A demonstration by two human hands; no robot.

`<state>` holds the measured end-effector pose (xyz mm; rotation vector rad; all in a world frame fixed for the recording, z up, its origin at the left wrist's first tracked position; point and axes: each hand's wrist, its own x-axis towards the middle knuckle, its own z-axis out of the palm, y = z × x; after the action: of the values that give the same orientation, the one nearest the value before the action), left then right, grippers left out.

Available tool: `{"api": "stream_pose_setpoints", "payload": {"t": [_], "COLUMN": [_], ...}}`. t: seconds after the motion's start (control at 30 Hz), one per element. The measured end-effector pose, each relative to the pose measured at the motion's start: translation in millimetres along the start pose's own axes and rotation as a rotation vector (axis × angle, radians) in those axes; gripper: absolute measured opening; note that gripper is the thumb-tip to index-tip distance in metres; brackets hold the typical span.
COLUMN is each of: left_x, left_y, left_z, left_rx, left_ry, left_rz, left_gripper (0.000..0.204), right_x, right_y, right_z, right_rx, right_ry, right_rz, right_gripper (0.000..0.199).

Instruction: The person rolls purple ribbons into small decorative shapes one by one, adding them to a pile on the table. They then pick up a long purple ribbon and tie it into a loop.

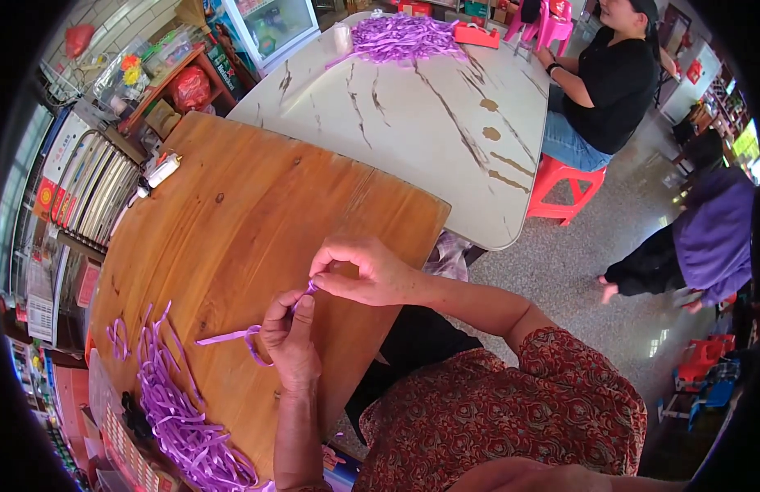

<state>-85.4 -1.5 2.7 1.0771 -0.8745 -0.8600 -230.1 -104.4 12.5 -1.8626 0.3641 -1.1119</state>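
Note:
A narrow purple ribbon (229, 336) runs between my two hands, its loose tail looping out to the left over the wooden table. My left hand (291, 336) pinches it between thumb and fingers. Just above and to the right, my right hand (363, 271) grips the ribbon's upper end with the fingertips, close to the left thumb. The short piece between the hands is small and partly covered by fingers. Along the table's left side lies a heap of purple ribbons (179, 418), with a small separate ribbon loop (117, 338) beside its top.
The wooden table (257, 205) meets a white marbled table (413, 123) bearing another purple ribbon pile (404, 38) and a red tape dispenser (476, 34). A white bottle (162, 170) lies at the wooden table's left edge. A person in black (613, 82) sits on a red stool (564, 189).

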Motion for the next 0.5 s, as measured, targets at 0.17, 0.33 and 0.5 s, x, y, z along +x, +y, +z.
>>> {"api": "stream_pose_setpoints", "payload": {"t": [0.17, 0.33, 0.5], "left_x": [-1, 1, 2], "left_y": [4, 8, 12], "left_z": [0, 2, 3], "left_rx": [0.046, 0.219, 0.313], "left_ry": [-0.037, -0.055, -0.039], "left_rz": [-0.016, 0.082, 0.122], "left_gripper": [0.012, 0.008, 0.005], "right_x": [4, 0, 0], "right_y": [-6, -2, 1], "right_z": [5, -5, -17], "right_rx": [-0.038, -0.099, -0.161], "right_ry": [0.017, -0.182, -0.125], "right_rz": [-0.197, -0.008, -0.104], "right_gripper": [0.019, 0.016, 0.010]}}
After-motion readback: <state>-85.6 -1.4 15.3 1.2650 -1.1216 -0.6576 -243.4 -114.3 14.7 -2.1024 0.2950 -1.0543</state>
